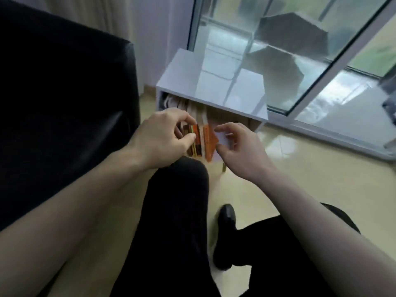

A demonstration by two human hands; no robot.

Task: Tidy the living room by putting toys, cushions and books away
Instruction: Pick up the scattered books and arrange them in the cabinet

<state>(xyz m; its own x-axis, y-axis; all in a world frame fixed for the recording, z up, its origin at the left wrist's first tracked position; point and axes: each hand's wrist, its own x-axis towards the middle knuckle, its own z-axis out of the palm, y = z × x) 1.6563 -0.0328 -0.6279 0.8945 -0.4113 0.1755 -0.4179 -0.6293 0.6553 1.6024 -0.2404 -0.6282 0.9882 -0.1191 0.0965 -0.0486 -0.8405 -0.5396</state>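
Observation:
A low white shelf unit [182, 80] stands on the floor by the window, with a row of books upright inside it. My left hand [162, 138] reaches into the row, its thumb and forefinger pinching a thin book with a green-yellow spine [194, 147]. Beside that book stands an orange book [209, 140]. My right hand [237, 146] is just right of it, thumb and curled fingers pinching the edge of a white-covered book [224, 140] at the end of the row. The books further left sit in shadow under the shelf top.
A black sofa [64, 103] fills the left side, close against the shelf. A glass sliding door [278, 50] runs behind and to the right. My legs in black trousers [177, 211] and a black shoe [227, 215] are on the cream floor [300, 168].

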